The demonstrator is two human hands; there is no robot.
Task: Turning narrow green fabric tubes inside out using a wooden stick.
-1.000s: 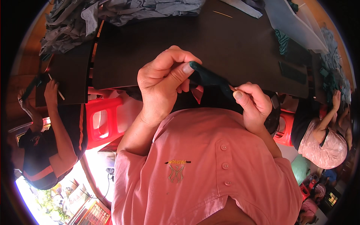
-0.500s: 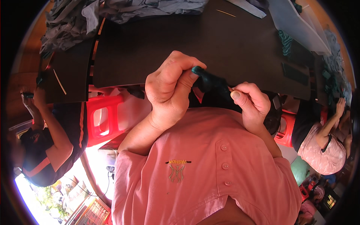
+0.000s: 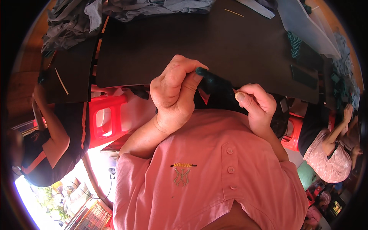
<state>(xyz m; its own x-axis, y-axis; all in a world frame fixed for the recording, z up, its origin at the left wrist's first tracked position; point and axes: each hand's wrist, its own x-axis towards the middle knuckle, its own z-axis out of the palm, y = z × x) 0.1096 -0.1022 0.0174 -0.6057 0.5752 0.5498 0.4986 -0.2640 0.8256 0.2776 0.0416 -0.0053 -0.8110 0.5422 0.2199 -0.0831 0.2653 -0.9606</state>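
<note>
A small dark green cloth tube (image 3: 216, 83) is stretched between my hands above the table's near edge. At its upper left end, my left hand (image 3: 174, 90) is closed, thumb and bent forefinger pinching the cloth so a rounded tip pokes out. At the lower right end, my right hand (image 3: 257, 102) is closed, thumb against forefinger, on what looks like a thin tan stick that runs into the cloth. Only a short bit of that stick shows; the rest is hidden by the cloth and fingers.
Grey cloth pieces (image 3: 71, 27) heap along the dark table's (image 3: 153, 50) far left. Thin sticks lie at the far side (image 3: 234, 13) and left (image 3: 61, 81). A green cloth coil (image 3: 294, 44) sits by a translucent bin (image 3: 306, 28). People work on both sides, near red stools (image 3: 109, 120).
My hands keep nearly the same hold and place; the cloth tube looks slightly fuller and smoother. The person on the left has shifted their arms.
</note>
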